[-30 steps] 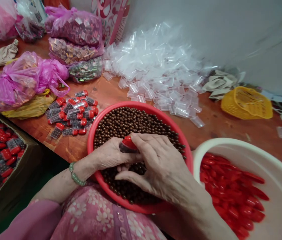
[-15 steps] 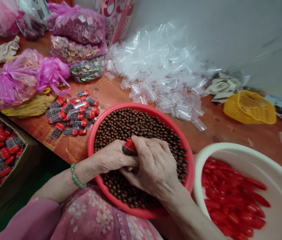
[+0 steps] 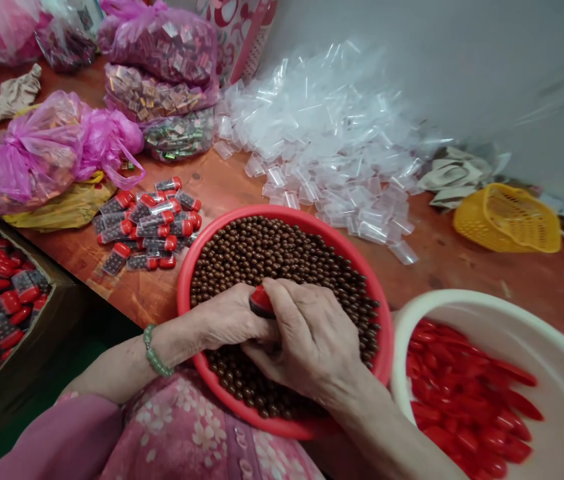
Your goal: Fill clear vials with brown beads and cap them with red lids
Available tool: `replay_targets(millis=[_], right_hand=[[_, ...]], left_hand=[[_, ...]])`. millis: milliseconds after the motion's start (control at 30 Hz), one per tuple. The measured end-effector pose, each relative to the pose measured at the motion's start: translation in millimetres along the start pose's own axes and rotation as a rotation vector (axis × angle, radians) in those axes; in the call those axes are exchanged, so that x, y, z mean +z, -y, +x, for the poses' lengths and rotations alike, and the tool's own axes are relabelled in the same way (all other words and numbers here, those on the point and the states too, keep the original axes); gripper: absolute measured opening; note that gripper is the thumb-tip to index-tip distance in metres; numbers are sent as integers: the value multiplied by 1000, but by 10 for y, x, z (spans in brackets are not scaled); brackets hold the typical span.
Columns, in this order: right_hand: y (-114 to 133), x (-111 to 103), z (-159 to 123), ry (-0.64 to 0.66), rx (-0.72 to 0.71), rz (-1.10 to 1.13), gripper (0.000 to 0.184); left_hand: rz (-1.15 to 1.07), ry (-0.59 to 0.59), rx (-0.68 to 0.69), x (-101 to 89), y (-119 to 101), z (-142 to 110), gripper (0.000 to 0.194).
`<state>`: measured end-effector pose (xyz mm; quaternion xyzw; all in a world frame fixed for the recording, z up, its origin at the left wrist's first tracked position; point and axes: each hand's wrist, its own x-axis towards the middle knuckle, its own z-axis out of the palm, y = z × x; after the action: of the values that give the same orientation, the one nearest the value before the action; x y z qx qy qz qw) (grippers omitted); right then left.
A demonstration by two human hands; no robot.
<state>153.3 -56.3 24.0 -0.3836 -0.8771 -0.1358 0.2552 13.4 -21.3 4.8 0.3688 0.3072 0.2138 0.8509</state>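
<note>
Both hands meet over a red basin (image 3: 185, 283) heaped with small round brown balls (image 3: 282, 250). Between them is a clear container with a red cap (image 3: 261, 298), mostly covered by my fingers. My left hand (image 3: 229, 317), with a green bead bracelet at its wrist, is wrapped round the container's body. My right hand (image 3: 309, 333) closes over the red cap from the other side, its fingers pressed on it. The container's lower end is hidden behind the hands.
Filled red-capped containers (image 3: 149, 223) lie left of the basin, with more in a cardboard box (image 3: 57, 300). Clear empty tubes (image 3: 332, 147) are heaped behind. A white tub (image 3: 497, 307) of red caps (image 3: 467, 393) stands right, near a yellow basket (image 3: 507, 220). Purple bags (image 3: 27, 157) sit at the left.
The hands stay together on the same container and have shifted slightly down. Less of its red cap shows between the fingers. The whole view has moved a little.
</note>
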Motion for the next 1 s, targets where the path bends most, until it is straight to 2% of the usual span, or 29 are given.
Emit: replay_targets(millis=[100, 200, 267, 333, 400, 567, 733, 800, 900, 1000], right_hand=[[6, -112, 47, 91, 44, 68, 52], [-35, -259, 112, 234, 177, 284, 51], [-90, -311, 135, 215, 258, 465, 39], [-143, -310, 136, 128, 328, 600, 22], [-173, -276, 124, 71, 384, 669, 20], [-144, -240, 102, 81, 422, 672, 20], [-115, -291, 108, 93, 393, 640, 20], [-116, -306, 106, 106, 402, 652, 19], [-106, -310, 94, 140, 409, 679, 18], [-65, -283, 71, 90, 453, 658, 20]], left_hand=[[-20, 3, -5, 9, -2, -7, 11], [30, 64, 34, -3, -26, -14, 14], [162, 97, 72, -14, -44, -20, 19], [298, 93, 92, -17, -57, -25, 25], [355, 85, 90, -12, -66, -25, 27], [325, 61, 185, 0, -91, -10, 10], [369, 117, 278, -16, -61, -2, 6], [410, 131, 274, -19, -41, -2, 3], [485, 142, 239, -20, -33, -6, 8], [488, 140, 220, -28, -52, -13, 9]])
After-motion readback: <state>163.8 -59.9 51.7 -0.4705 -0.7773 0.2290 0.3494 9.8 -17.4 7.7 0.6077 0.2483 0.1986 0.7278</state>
